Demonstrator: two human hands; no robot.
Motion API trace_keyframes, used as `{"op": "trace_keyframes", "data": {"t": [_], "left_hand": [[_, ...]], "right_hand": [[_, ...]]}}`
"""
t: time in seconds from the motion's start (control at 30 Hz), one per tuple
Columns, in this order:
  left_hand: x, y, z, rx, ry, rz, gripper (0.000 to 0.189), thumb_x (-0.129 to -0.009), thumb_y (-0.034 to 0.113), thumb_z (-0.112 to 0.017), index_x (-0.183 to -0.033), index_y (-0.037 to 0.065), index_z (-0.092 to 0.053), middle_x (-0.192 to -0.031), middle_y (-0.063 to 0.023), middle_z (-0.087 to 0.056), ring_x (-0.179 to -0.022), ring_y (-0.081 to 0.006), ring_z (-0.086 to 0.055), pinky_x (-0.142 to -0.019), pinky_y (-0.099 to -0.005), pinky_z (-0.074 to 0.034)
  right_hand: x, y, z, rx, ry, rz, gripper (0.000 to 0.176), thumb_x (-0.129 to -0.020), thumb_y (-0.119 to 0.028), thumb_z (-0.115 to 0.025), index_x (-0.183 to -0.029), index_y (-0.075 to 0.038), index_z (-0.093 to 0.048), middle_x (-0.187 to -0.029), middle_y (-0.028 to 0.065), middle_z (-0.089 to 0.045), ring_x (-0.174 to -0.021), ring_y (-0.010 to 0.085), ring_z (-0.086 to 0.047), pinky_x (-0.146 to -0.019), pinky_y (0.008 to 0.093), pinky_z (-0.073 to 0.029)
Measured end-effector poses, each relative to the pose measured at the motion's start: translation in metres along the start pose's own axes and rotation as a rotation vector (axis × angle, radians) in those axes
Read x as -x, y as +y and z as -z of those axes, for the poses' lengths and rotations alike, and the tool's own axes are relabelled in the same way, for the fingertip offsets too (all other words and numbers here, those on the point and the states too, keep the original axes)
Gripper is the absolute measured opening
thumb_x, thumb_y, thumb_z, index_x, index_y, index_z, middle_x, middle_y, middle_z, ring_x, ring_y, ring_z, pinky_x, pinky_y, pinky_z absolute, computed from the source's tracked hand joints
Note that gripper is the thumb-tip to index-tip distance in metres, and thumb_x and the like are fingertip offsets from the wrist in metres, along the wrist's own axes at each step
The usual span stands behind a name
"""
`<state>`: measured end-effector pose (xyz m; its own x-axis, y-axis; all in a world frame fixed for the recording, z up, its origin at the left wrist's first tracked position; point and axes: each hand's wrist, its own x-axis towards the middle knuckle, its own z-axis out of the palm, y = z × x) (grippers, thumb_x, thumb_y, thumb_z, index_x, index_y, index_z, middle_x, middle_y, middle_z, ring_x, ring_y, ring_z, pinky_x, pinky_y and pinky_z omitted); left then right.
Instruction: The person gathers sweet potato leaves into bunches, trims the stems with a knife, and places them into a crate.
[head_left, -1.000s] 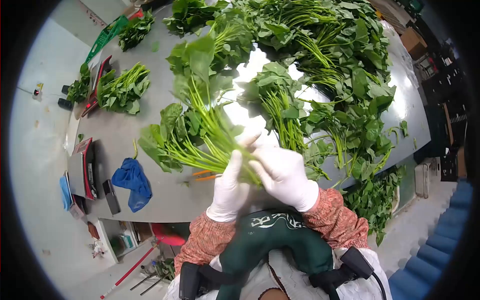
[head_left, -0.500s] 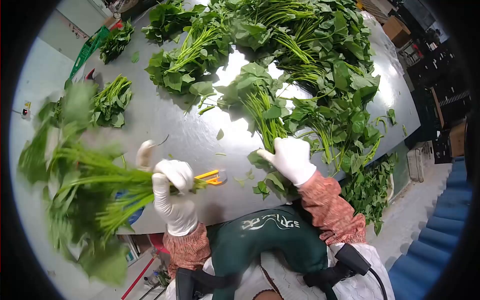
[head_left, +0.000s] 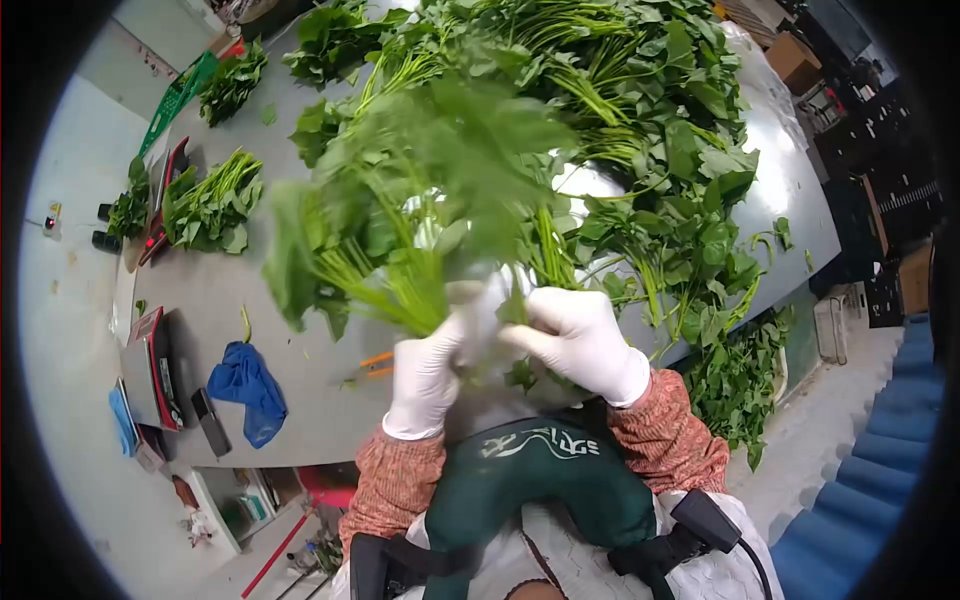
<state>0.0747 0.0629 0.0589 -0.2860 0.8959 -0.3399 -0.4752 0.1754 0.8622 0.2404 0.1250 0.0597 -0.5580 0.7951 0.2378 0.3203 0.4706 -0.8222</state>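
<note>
My left hand, in a white glove, is closed around the stems of a bunch of leafy greens. Its leaves fan up and away over the table, smeared by motion. My right hand, also gloved, is closed beside it, with thumb and fingers pinching a green leaf. Just beyond the right hand lies another bunch of stems, whose lower ends meet the fingers. Close to the left hand's wrist side is an orange tool, partly hidden.
A large heap of leafy greens covers the metal table's far right. At left lie a small bunch, red-edged scales or trays, a dark phone-like slab and a blue cloth. More greens hang below the right edge.
My left hand has swung the bunch from the far left to the middle, beside my right hand. The blue cloth and things at left are uncovered. My right hand's fingers have shifted slightly.
</note>
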Motion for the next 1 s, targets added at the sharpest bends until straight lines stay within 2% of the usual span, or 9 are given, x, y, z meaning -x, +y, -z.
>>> {"op": "trace_keyframes", "data": {"t": [0.17,0.4,0.47,0.53,0.57,0.67,0.77,0.8,1.0], "left_hand": [[0.001,-0.01,0.011,0.141,-0.097,0.153,0.009,-0.089,0.009,-0.064,-0.094,0.002,-0.063,-0.065,0.0031,-0.051,-0.052,-0.0048,-0.042,-0.049,-0.0227,-0.03],[-0.011,-0.01,0.012,0.409,-0.111,0.108,0.009,-0.093,0.008,-0.058,-0.085,0.007,-0.054,-0.057,0.0055,-0.036,-0.048,-0.007,-0.033,-0.048,-0.0251,-0.027],[-0.016,-0.009,0.02,0.476,-0.027,0.112,0.023,-0.097,0.015,-0.054,-0.075,0.011,-0.048,-0.057,0.0059,-0.03,-0.048,-0.0075,-0.026,-0.048,-0.025,-0.024],[-0.019,-0.004,0.029,0.514,0.013,0.115,0.026,-0.098,0.016,-0.053,-0.073,0.013,-0.045,-0.057,0.006,-0.03,-0.048,-0.0076,-0.026,-0.048,-0.0249,-0.024],[-0.019,-0.005,0.03,0.501,0.0,0.105,0.026,-0.098,0.016,-0.053,-0.074,0.013,-0.046,-0.057,0.0059,-0.03,-0.048,-0.0076,-0.026,-0.048,-0.0249,-0.024],[-0.018,-0.012,0.022,0.451,-0.095,0.079,0.022,-0.098,0.016,-0.054,-0.077,0.013,-0.047,-0.057,0.0057,-0.031,-0.048,-0.0076,-0.028,-0.048,-0.0253,-0.024],[-0.015,-0.013,0.009,0.44,-0.117,0.112,0.015,-0.097,0.016,-0.055,-0.084,0.012,-0.05,-0.057,0.0052,-0.033,-0.047,-0.0083,-0.031,-0.047,-0.0252,-0.026],[-0.014,-0.013,0.007,0.444,-0.128,0.114,0.014,-0.097,0.016,-0.055,-0.085,0.012,-0.051,-0.057,0.0051,-0.033,-0.047,-0.0085,-0.031,-0.047,-0.0252,-0.026],[-0.005,-0.024,0.022,0.269,-0.2,0.048,0.024,-0.094,0.02,-0.061,-0.109,0.002,-0.057,-0.097,-0.0084,-0.061,-0.078,-0.0112,-0.053,-0.054,-0.0206,-0.045]], "right_hand": [[0.004,-0.003,-0.002,-0.136,-0.136,-0.059,0.025,-0.079,-0.014,-0.075,-0.071,0.0,-0.056,-0.055,0.0093,-0.044,-0.047,0.0152,-0.038,-0.046,0.0309,-0.036],[0.014,-0.008,0.004,-0.443,0.079,-0.473,0.014,-0.089,-0.009,-0.064,-0.078,-0.001,-0.063,-0.065,0.0001,-0.061,-0.053,0.005,-0.052,-0.049,0.0209,-0.042],[0.019,-0.001,0.014,-0.634,0.303,-0.588,0.015,-0.094,-0.016,-0.061,-0.087,-0.003,-0.063,-0.066,0.0013,-0.061,-0.051,0.0046,-0.049,-0.048,0.0205,-0.04],[0.03,0.042,0.03,-1.01,0.523,-0.351,0.024,-0.098,-0.026,-0.055,-0.099,-0.003,-0.061,-0.072,0.0035,-0.063,-0.052,0.0057,-0.048,-0.049,0.0215,-0.04],[0.023,0.053,0.036,-1.543,0.644,-0.322,0.039,-0.099,-0.035,-0.052,-0.114,0.0,-0.056,-0.083,0.0085,-0.065,-0.056,0.0067,-0.049,-0.05,0.0225,-0.041],[0.019,0.034,0.03,-1.165,0.39,-0.397,0.064,-0.093,-0.041,-0.06,-0.131,0.006,-0.043,-0.101,0.0118,-0.065,-0.061,0.0072,-0.051,-0.055,0.0218,-0.044],[0.012,-0.01,-0.002,-0.372,0.012,-0.343,0.038,-0.078,-0.004,-0.072,-0.114,-0.001,-0.061,-0.085,-0.0004,-0.055,-0.061,0.0042,-0.045,-0.056,0.019,-0.039],[0.01,-0.006,-0.014,-0.163,0.028,-0.112,0.023,-0.079,-0.006,-0.072,-0.101,-0.002,-0.065,-0.078,0.0005,-0.054,-0.06,0.0069,-0.046,-0.055,0.022,-0.039],[0.012,-0.006,-0.03,-0.006,0.007,0.08,0.008,-0.082,-0.009,-0.068,-0.087,-0.005,-0.065,-0.074,0.0102,-0.056,-0.064,0.0273,-0.06,-0.058,0.0357,-0.048]]}}
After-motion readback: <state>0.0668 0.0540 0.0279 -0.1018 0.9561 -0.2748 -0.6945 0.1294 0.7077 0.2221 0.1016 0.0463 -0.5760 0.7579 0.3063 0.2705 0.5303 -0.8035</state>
